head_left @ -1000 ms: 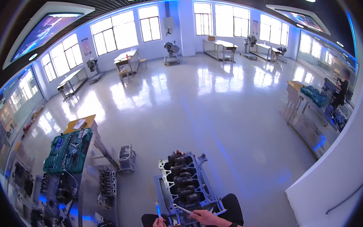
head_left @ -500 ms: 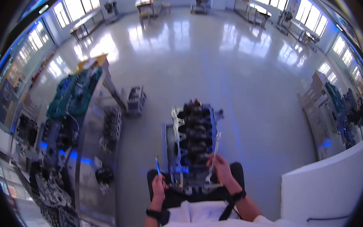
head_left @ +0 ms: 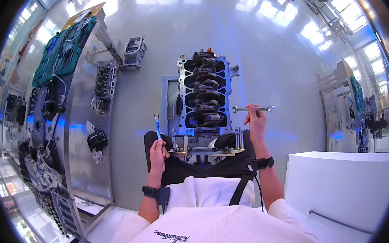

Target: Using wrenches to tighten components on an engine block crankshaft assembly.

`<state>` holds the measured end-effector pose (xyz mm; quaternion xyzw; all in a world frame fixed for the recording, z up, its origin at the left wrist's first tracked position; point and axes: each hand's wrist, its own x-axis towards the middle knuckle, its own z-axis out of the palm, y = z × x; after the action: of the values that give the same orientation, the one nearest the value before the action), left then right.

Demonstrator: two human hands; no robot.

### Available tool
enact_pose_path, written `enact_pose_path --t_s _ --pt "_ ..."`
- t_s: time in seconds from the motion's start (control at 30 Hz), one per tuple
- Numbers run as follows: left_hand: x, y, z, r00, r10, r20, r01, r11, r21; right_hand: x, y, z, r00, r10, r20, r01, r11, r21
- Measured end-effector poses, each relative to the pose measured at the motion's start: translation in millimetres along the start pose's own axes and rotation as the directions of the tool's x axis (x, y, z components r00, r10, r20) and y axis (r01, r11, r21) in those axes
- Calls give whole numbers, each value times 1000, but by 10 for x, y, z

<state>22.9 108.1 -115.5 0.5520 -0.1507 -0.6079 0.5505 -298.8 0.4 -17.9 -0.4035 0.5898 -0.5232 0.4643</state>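
My left hand (head_left: 158,156) is closed around a slim wrench (head_left: 157,127), which points up with its ring-shaped end at the top. My right hand (head_left: 257,124) grips a second, double-ended silver wrench (head_left: 264,108) lying crosswise, one jawed end showing on each side of the fingers. Between the hands, in front of my knees, is an engine block (head_left: 183,95) with a dark crankshaft (head_left: 206,84) exposed along its middle. At the near end is a metal stand bracket (head_left: 225,153) with upright bolts. Both wrenches are apart from the block.
On the left, a metal workbench (head_left: 86,141) carries a green tool case (head_left: 63,51), a cylinder head (head_left: 103,87) and other engine parts. Another metal casting (head_left: 134,53) sits past its edge. A white block-like surface (head_left: 335,170) is at the near right.
My view has tipped down, so the engine block appears larger and higher. The right-hand wrench has turned from upright to sideways, and that hand has moved right of the block.
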Motion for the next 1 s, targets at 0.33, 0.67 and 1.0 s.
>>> enact_pose_path --t_s 0.33,0.67,1.0 --pt "9 43 101 998 -2 60 -5 992 123 -433 -21 -17 872 -164 461 -58 901 430" --pt "-9 38 132 996 -9 87 -14 965 262 -618 103 -14 843 -122 524 -184 850 494" --pt "26 51 122 996 -37 85 14 966 260 -522 233 3 969 162 186 -192 969 156"
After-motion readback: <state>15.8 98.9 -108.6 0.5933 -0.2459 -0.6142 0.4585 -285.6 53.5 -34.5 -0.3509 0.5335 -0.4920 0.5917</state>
